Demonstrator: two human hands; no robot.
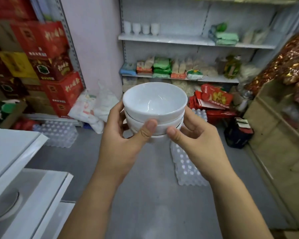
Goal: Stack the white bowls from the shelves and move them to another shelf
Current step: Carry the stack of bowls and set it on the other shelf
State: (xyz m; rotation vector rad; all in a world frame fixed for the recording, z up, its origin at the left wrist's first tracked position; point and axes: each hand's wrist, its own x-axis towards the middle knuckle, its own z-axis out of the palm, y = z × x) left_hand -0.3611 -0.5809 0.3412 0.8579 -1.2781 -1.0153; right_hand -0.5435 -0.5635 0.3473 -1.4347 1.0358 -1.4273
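1. Far left: red boxes [47,42] are piled high against the wall, with a yellow one among them.
2. Lower left: a white unit [16,152] juts into view. A plate [3,207] lies on its lower level.
3. On the floor beside the unit sits a wrapped pack of bottles [59,133].
4. Left of centre: the left hand [121,135] grasps the left side of the bowls. Its thumb presses on the near wall of the stack, and its fingers curl round out of sight.
5. Centre: the bowls [154,100], white and nested in a stack, are held up in the air between both hands, above the grey floor and well in front of the back shelves [162,38]. The top bowl is empty. How many are nested below it cannot be told.
6. Right of centre: the right hand [193,135] grasps the right side of the stack, thumb on the near wall just beside the left thumb.
7. Behind: white cups [141,28] stand in a row on an upper back shelf, with green packets [226,38] to their right. More packets fill the shelf below.
8. Low on the right: red bags [214,99] lean at the foot of the shelves, near a dark bag [236,135].
9. Far right: a wooden cabinet [274,135].
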